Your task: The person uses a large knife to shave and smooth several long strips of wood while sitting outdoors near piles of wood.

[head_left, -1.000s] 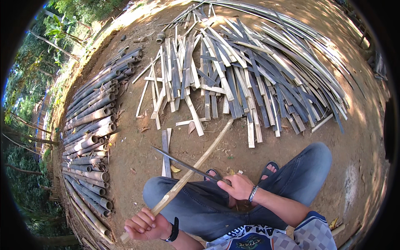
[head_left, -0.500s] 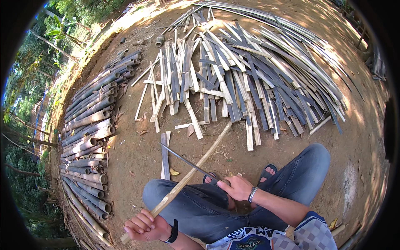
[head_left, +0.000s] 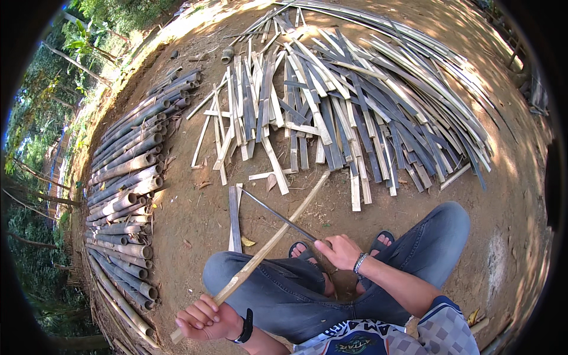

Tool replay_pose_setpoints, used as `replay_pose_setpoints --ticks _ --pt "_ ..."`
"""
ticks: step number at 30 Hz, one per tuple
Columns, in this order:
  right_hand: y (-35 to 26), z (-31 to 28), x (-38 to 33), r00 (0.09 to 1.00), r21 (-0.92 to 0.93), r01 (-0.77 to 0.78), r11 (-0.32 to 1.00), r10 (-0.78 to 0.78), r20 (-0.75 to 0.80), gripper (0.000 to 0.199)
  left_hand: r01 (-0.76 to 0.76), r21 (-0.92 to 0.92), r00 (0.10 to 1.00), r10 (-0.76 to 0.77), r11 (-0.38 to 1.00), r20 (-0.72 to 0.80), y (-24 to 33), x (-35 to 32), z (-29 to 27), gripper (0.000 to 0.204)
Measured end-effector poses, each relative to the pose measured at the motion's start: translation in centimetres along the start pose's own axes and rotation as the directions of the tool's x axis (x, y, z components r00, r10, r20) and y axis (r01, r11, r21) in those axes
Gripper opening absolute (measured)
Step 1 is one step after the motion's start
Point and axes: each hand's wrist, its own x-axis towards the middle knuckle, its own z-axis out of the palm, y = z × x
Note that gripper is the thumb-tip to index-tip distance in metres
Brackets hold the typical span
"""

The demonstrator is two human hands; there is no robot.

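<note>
My left hand (head_left: 203, 319) is wrapped round the near end of a pale bamboo strip (head_left: 269, 245), which slants up and away to the right over my left knee. In my right hand (head_left: 342, 251) is the handle of a long, thin-bladed knife (head_left: 278, 214). Its dark blade points to the far left and crosses the strip around mid-length; whether the edge touches the strip I cannot tell. Both hands are closed. My bent legs (head_left: 272, 296) lie beneath the strip, with sandalled feet (head_left: 303, 251) on the dirt.
A wide heap of split bamboo strips (head_left: 355, 112) spreads across the ground ahead. Along the left lies a row of dark bamboo poles (head_left: 127, 204). Two short strips (head_left: 235, 219) lie just beyond my left knee, near a yellow leaf (head_left: 248, 241).
My right hand has moved a little away and to the right, taking the knife farther along the strip. The left hand and the strip have hardly moved.
</note>
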Motion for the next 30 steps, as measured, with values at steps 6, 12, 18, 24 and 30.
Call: replay_pose_setpoints --ticks 6,12,18,24,30 --pt "1.2 0.2 -0.5 0.999 -0.058 0.038 0.998 -0.038 0.006 0.062 0.007 -0.023 0.999 -0.006 1.000 0.040 0.0 -0.1 0.3 0.041" --pt "0.4 0.4 -0.4 0.999 -0.013 0.020 1.000 -0.021 -0.040 0.060 -0.004 -0.009 0.999 0.005 1.000 0.041 0.2 -0.1 0.6 0.042" --pt "2.2 -0.4 1.9 0.989 -0.035 -0.129 0.991 0.127 -0.071 0.061 0.007 -0.014 0.999 -0.006 1.000 0.034 -0.2 0.1 0.6 0.042" --pt "2.7 0.3 0.7 0.998 -0.036 0.042 0.998 -0.043 -0.041 0.062 -0.003 -0.013 1.000 0.003 1.000 -0.017 0.0 0.0 0.6 0.042" --pt "1.1 1.0 0.6 0.998 -0.039 -0.048 0.998 0.047 -0.032 0.063 0.004 0.008 0.998 -0.004 1.000 -0.057 0.1 0.6 -0.2 0.043"
